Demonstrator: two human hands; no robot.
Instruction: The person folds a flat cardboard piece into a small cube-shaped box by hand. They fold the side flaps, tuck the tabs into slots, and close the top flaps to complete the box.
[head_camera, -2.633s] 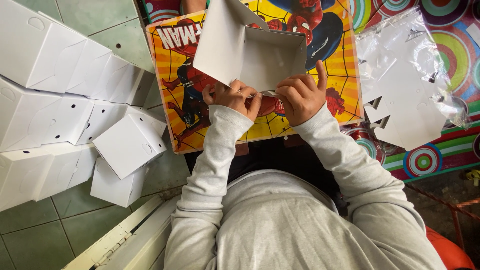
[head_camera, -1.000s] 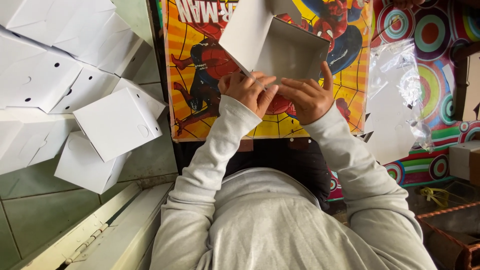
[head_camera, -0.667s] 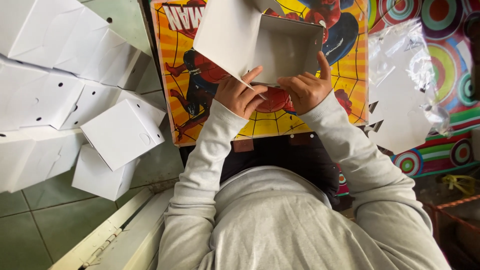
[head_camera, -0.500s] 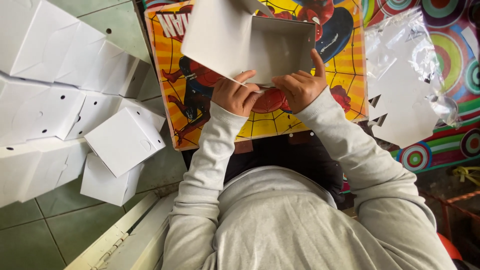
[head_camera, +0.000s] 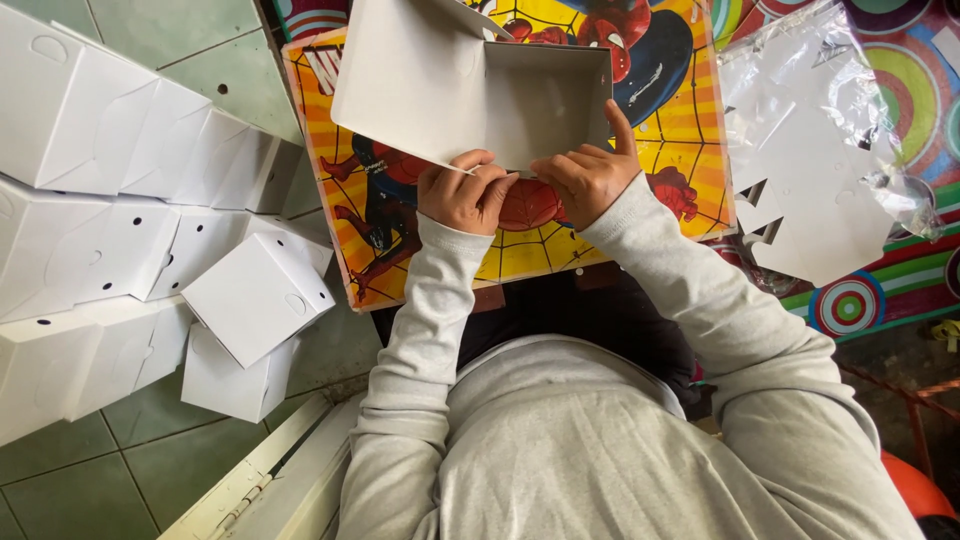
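Head view, looking down. A half-assembled white cardboard box (head_camera: 480, 95) rests on the yellow superhero-print table (head_camera: 660, 130), its open cavity facing the person and its wide lid flap spreading off to the left. The left hand (head_camera: 465, 195) is curled at the near edge of the box, fingers bent over the lower corner of the lid flap and pinching it. The right hand (head_camera: 590, 175) grips the near right wall of the box, thumb raised along the side panel and fingers tucked under the bottom edge. The box lies directly ahead of both hands, away from the body; its long axis runs left to right across the table. The two hands sit almost touching each other, about equally close to the box, the left nearer the flap and the right nearer the cavity.

Left of the table, on the green tiled floor (head_camera: 150, 440), stands a cluster of finished white boxes (head_camera: 150, 230), at least eight, though overlap prevents an exact count. Right of the table, a clear plastic bag (head_camera: 840, 120) holds a stack of flat white box blanks (head_camera: 810, 200); their number cannot be told.
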